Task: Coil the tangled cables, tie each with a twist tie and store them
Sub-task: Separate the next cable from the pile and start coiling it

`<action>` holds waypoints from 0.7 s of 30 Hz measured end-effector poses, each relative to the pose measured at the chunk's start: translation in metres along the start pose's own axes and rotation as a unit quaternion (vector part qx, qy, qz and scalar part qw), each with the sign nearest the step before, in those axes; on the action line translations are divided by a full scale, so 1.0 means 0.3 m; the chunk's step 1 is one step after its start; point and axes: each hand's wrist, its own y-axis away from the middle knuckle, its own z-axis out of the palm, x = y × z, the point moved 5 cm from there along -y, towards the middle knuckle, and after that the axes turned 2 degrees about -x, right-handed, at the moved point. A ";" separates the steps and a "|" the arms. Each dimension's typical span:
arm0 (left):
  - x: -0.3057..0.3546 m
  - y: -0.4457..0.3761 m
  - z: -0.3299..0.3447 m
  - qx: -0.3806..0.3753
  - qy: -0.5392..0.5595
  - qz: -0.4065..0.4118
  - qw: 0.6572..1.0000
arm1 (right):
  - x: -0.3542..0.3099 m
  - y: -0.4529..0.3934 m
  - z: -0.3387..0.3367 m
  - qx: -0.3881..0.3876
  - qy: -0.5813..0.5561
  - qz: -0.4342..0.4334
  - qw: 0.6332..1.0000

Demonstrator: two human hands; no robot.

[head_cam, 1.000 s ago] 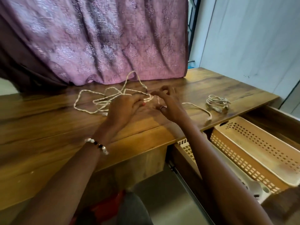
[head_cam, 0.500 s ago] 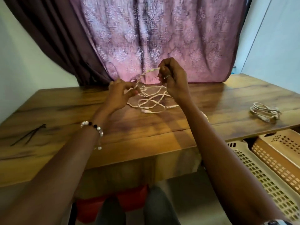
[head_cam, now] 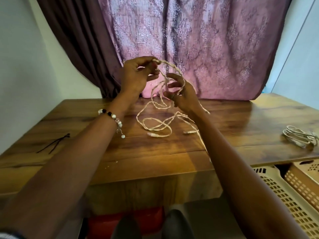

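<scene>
Wooden table [head_cam: 172, 152], warm brown grain with dark streaks, glossy toward the far right where light falls on it; its front edge is thick and a plain panel sits beneath. Behind the table a pink patterned curtain [head_cam: 207, 45] hangs down to the tabletop; a darker brown curtain [head_cam: 74, 40] is drawn aside on the left against a pale wall [head_cam: 20, 66]; another pale wall surface shows at right.

Person stands at the near edge, both arms reaching over the top. Left hand [head_cam: 136, 76] raised above the table, thumb and forefinger pinching a stretch of the cream tangled cable [head_cam: 155, 121]; the other fingers loosely curled. Right hand [head_cam: 183, 94], ring on one finger, just beside and lower; fingers spread and half bent with cable strands running through and over them; whether it truly grips I cannot tell. Beaded bracelet [head_cam: 112, 118] on the left wrist.

The cable arcs between the hands, then drops in loose twisted loops onto the table centre; two plug ends lie on the wood near the right forearm.

Far right of the tabletop: a coiled cable bundle [head_cam: 300, 138], well apart from the tangle. Far left: thin dark twist ties [head_cam: 55, 144] lying crossed. Below the table's right side: a cream perforated basket [head_cam: 284, 195] and an orange-tan basket [head_cam: 303, 180] beside it. Something red [head_cam: 124, 219] on the floor under the table.
</scene>
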 end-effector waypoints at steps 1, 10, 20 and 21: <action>0.002 0.008 0.002 -0.005 -0.005 0.002 1.000 | -0.005 -0.014 0.012 0.009 -0.004 0.004 1.000; -0.215 0.043 -0.079 -0.084 -0.268 -0.104 0.954 | -0.030 -0.023 -0.034 0.009 -0.173 0.067 0.983; -0.312 0.064 -0.020 0.023 -0.275 -0.111 0.955 | 0.057 0.037 -0.086 -0.024 -0.136 0.092 0.986; -0.312 0.053 -0.039 0.054 -0.269 -0.121 0.954 | 0.074 0.046 -0.103 -0.024 -0.103 0.089 0.990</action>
